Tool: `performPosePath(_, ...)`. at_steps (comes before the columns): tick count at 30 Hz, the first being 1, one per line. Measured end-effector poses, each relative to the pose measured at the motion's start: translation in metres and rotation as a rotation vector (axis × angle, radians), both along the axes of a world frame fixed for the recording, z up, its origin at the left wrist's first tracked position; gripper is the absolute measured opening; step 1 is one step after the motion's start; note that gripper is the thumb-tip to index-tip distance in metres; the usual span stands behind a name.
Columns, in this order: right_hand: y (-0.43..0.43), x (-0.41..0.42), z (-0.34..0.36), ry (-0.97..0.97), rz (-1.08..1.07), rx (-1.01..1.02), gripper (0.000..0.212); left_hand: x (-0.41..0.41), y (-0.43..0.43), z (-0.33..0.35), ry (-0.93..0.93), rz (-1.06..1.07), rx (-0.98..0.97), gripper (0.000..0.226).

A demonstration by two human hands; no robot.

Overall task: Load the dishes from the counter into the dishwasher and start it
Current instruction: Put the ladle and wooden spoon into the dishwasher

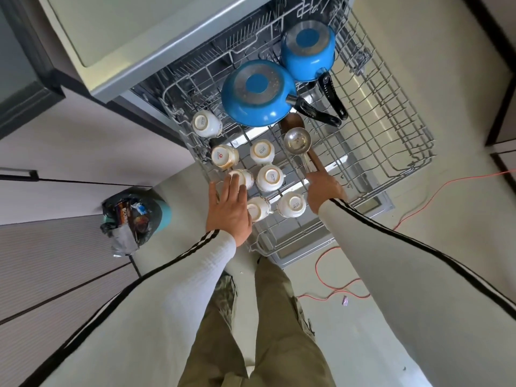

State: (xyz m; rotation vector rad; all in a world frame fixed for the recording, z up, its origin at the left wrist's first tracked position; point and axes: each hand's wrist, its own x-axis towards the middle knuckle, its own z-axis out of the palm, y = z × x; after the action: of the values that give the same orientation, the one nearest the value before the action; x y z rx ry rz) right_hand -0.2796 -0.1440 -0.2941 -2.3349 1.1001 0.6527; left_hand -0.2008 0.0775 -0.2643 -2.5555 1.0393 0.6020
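**Pulled-out rack: hand and item positions**

The right hand is closed round the handle of the ladle. The handle of the wooden spoon also runs into this grip. Whether it is clamped cannot be told, because the fingers are hidden under the back of the hand. Directly ahead of the grip, the ladle bowl is laid on the rack, with the spoon head just beyond it.

The left hand is held flat, with the fingers straight and spread. Its fingertips are laid on an upturned cup at the near left edge of the rack.

Six further cups are seated base up or tilted on the rack:
- Three are located between the two hands, one of them just beside the left palm.
- Three are located beyond the left fingertips.

Farther ahead of the right grip, a blue frying pan is placed bottom up. A blue saucepan is placed bottom up beyond it. Both black handles are pointed back toward the right side of the rack.

A bagged waste bin is located on the floor, outboard of the left wrist. An orange cable is laid on the floor below the right forearm.
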Motion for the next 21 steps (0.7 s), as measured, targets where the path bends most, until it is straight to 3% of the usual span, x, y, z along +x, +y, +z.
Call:
performPosePath(5, 0.016, -0.002, 0.013, -0.008, 0.019, -0.043, 0.039, -0.006, 0.021, 0.008, 0.016, 0.038, -0.015, 0.071)
performPosePath(9, 0.033, -0.002, 0.026, -0.005, 0.202, -0.122, 0.048, -0.007, 0.035, 0.023, 0.03, 0.075, -0.059, 0.069)
performPosePath(21, 0.176, 0.065, 0.14, -0.263, 0.556, -0.212, 0.057, 0.045, 0.145, 0.114, -0.046, 0.303, -0.268, 0.068)
